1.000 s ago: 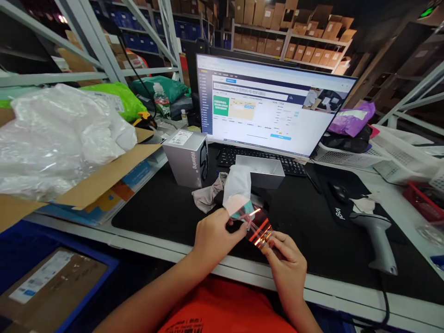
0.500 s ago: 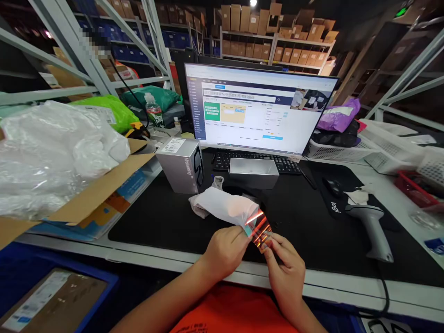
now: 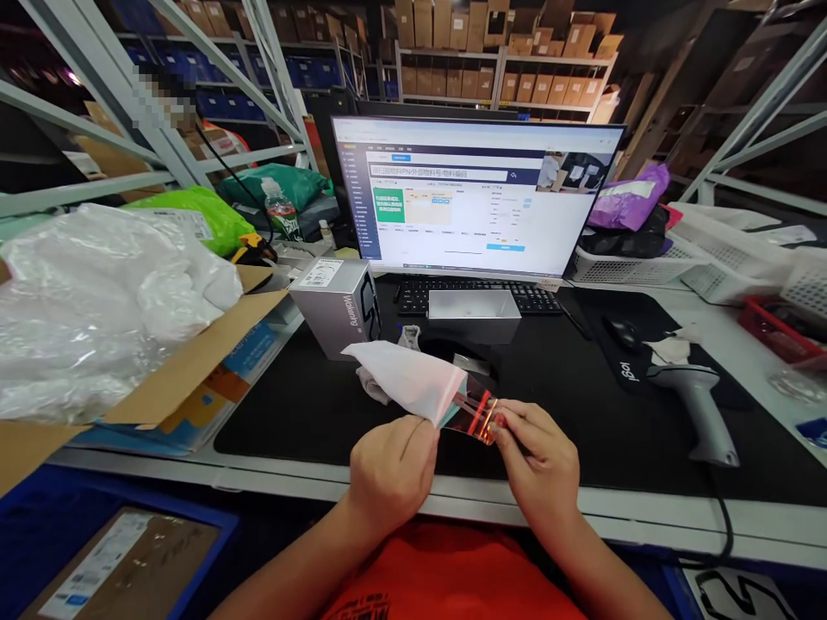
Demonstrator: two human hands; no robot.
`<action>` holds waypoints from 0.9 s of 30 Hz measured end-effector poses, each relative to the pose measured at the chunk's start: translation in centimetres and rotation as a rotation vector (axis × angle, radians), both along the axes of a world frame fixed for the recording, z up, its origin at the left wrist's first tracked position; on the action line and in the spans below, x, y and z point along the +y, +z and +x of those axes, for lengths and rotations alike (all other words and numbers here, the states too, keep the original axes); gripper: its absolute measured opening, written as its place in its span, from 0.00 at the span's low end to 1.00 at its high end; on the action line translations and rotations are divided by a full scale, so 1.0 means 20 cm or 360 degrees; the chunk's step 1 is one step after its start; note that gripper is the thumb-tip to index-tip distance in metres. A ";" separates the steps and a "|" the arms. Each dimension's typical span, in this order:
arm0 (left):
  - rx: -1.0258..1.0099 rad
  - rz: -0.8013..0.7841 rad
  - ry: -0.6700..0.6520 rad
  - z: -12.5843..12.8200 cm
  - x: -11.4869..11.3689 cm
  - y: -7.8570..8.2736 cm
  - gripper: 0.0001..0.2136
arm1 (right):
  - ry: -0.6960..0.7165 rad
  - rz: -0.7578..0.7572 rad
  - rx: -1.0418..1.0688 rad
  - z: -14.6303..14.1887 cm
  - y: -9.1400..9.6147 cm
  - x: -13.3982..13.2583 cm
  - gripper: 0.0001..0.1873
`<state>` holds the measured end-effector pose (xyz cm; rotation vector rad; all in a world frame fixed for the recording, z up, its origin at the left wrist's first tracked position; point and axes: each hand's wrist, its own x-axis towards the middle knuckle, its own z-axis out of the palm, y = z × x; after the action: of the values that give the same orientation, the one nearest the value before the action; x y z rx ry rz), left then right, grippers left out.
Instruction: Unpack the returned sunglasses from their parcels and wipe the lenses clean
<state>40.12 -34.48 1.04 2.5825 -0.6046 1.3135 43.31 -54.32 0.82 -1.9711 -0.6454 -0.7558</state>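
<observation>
Clear plastic sleeve point(image 3: 475, 416) with a white paper-ish wrap point(image 3: 404, 377) sticking out of it, pinched between both hands just above the desk edge, orange glints all over the plastic. Long axis runs roughly sideways, with the white end pointing left and a bit away from me, toward a silver box. Left hand point(image 3: 394, 469) has its grip clamped where the white meets the clear, right hand point(image 3: 535, 456) has its grip clamped on the clear end, so the piece spans the gap between them. Orange shirt point(image 3: 452, 577) right below.

Under the white end there's a crumpled grey cloth point(image 3: 378, 385) on a black desk mat point(image 3: 290, 439). Behind that, a silver Wokaing-ish box point(image 3: 332, 308) stands upright, lettering hard to read, and a shallow silver box part point(image 3: 474, 316) sits in front of the keyboard point(image 3: 478, 297).

Lower left, a blue crate point(image 3: 129, 517) holds a labelled cardboard parcel point(image 3: 133, 564). Open cardboard carton point(image 3: 194, 366) with white plastic wrap point(image 3: 96, 319) in it on the left; barcode scanner point(image 3: 694, 400) lying on the right. Monitor point(image 3: 475, 194) up ahead, then shelves of cardboard boxes point(image 3: 497, 60).
</observation>
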 end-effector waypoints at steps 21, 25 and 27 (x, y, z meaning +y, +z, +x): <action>-0.0019 -0.0250 -0.0627 0.07 -0.05 -0.05 0.10 | -0.0430 -0.0534 -0.0415 0.07 0.03 0.07 0.15; 0.0136 -0.0067 -0.0823 0.10 -0.10 -0.05 0.14 | -0.0286 -0.0291 -0.0261 0.10 0.04 0.07 0.18; 0.0180 -0.0127 -0.0819 0.10 -0.10 -0.07 0.12 | -0.0088 -0.0054 0.0019 0.12 0.01 0.04 0.16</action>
<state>42.13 -36.45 -0.33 2.2040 -1.0770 0.9901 45.77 -53.60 1.10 -2.0304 -0.6023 -0.7703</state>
